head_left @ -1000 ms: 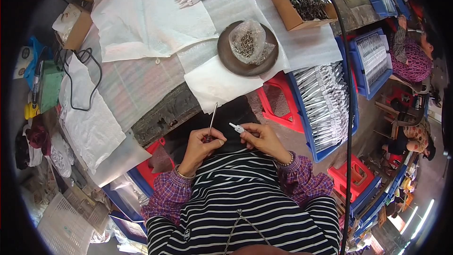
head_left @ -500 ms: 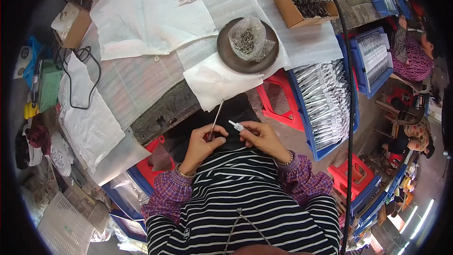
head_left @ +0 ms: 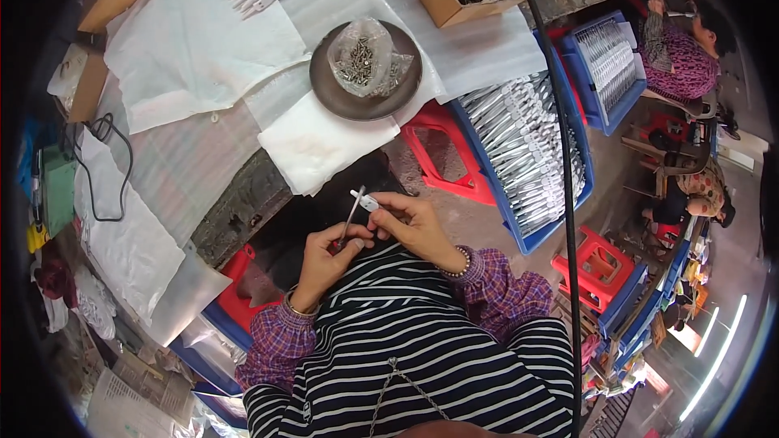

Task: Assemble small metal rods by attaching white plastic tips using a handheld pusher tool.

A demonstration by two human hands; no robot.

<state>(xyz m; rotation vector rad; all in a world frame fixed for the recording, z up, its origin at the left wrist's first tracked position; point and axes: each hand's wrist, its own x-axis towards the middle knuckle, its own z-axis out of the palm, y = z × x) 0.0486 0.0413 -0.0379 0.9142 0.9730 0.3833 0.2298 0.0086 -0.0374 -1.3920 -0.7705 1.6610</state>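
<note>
My left hand is closed round the handle of a tool with a thin straight metal shaft, which points up and away from me. Its handle is mostly hidden in my fingers, with a little dark red showing. A small white plastic piece with a narrow end is pinched between the thumb and fingers of my right hand. The shaft's tip crosses or lies close beside the piece's narrow end; whether they touch I cannot tell. Both hands are near each other above my lap, over a striped apron.
On the table, a brown round dish bears a plastic bag of small metal screws. Silvery parts with white ends fill a blue crate at right, beside a red stool. A black cable hangs down at right. Co-workers sit farther right.
My hands have come together, bringing the white piece beside the tool's shaft. The whole view has shifted, so the table and dish appear farther left.
</note>
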